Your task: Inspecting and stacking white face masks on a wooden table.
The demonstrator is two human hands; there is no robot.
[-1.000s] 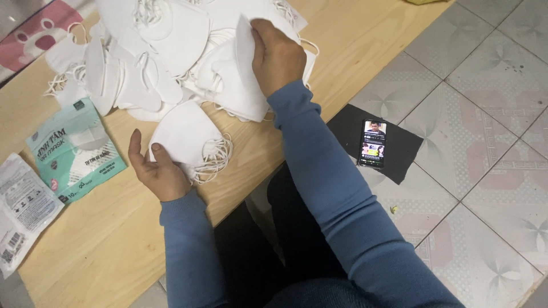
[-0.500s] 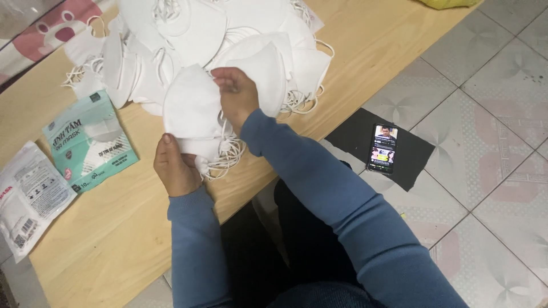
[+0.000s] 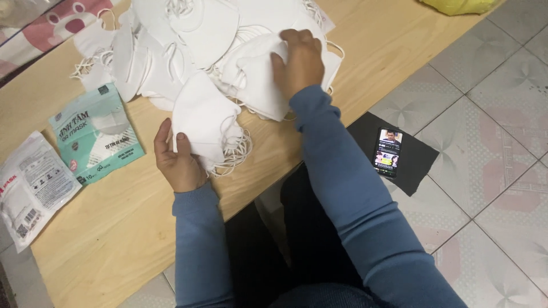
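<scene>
- My left grip [image 3: 180,162] is closed on a small stack of folded white fabric face masks [image 3: 204,122], thumb on top and fingers hidden underneath; the stack stands tilted on the worktop's near part, its white elastic ear loops [image 3: 235,155] spilling out to the right of my palm.
- My right grip [image 3: 299,60] lies palm down, fingers spread and curled over one white mask at the near edge of the big loose heap of white masks [image 3: 194,40]; it presses on that mask, but whether the fingers actually pinch it I cannot tell.
- The held stack sits just beside the heap, touching its nearest masks.
- Both my sleeves are blue knit, the right forearm [image 3: 342,188] crossing the worktop's edge.
- Left of my left grip lies a flat teal printed mask packet [image 3: 97,134], and farther left a clear-and-white plastic packet [image 3: 34,188] near the corner.
- All of this rests on the pale wooden worktop [image 3: 114,239].
- On the tiled floor [image 3: 491,171] to my right lies a black mat [image 3: 419,157] with a lit smartphone [image 3: 388,149] on it.
</scene>
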